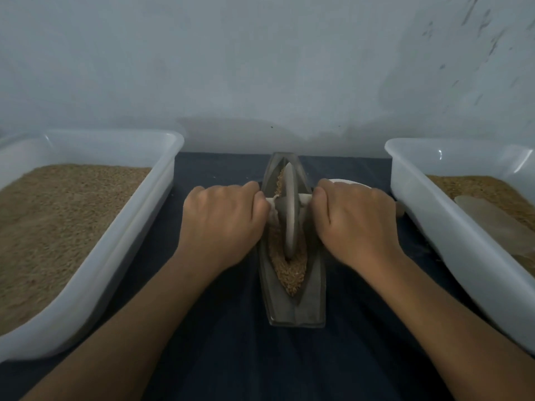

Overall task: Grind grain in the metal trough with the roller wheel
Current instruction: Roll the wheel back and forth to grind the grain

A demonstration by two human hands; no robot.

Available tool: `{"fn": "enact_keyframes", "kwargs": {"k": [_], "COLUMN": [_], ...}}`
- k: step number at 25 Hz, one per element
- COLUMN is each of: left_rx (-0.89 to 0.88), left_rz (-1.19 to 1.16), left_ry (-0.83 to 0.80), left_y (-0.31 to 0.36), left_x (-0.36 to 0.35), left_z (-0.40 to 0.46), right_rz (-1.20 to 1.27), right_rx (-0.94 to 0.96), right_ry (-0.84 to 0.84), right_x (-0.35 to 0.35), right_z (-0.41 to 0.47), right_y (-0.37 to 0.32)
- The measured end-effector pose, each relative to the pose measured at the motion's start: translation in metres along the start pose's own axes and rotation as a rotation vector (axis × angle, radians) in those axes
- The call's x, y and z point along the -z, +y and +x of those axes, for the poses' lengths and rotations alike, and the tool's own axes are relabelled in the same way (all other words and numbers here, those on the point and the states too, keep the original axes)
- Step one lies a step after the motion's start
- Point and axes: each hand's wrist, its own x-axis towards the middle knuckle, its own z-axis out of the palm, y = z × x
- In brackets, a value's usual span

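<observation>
The metal trough [292, 302] lies lengthwise at the centre of the dark cloth [231, 357]. The left hand [223, 224] and right hand [353, 224] each curl around one axle end, keeping the roller wheel [290, 209] upright (pressure balanced) on the grain [291, 273].

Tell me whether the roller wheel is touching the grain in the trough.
Touching. The head view shows the roller wheel with its lower rim sunk into the grain heaped in the metal trough; no gap shows.
</observation>
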Motion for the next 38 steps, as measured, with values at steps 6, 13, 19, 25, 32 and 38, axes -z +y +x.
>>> {"fn": "enact_keyframes", "kwargs": {"k": [6,13,19,25,32,38], "left_rx": [0.013,-0.09,0.011,-0.1,0.079,0.017], "left_rz": [0.128,0.142,-0.098,0.079,0.087,0.062], "left_ry": [-0.274,-0.133,0.005,-0.066,-0.329,-0.067], "left_y": [-0.015,-0.011,0.002,-0.003,-0.019,-0.001], "left_x": [-0.034,-0.02,0.007,-0.001,-0.042,-0.012], "left_z": [0.079,0.034,-0.012,0.011,0.089,0.029], "right_rz": [-0.052,-0.084,0.018,-0.013,-0.118,0.021], "right_rx": [-0.002,-0.026,-0.035,-0.048,-0.028,-0.065], "right_ry": [-0.229,-0.114,-0.031,-0.069,-0.319,-0.089], "right_x": [-0.037,-0.019,0.01,-0.005,-0.039,-0.015], "right_z": [0.078,0.047,-0.013,0.021,0.097,0.027], "right_y": [0.028,0.008,-0.005,0.004,0.024,0.007]}}
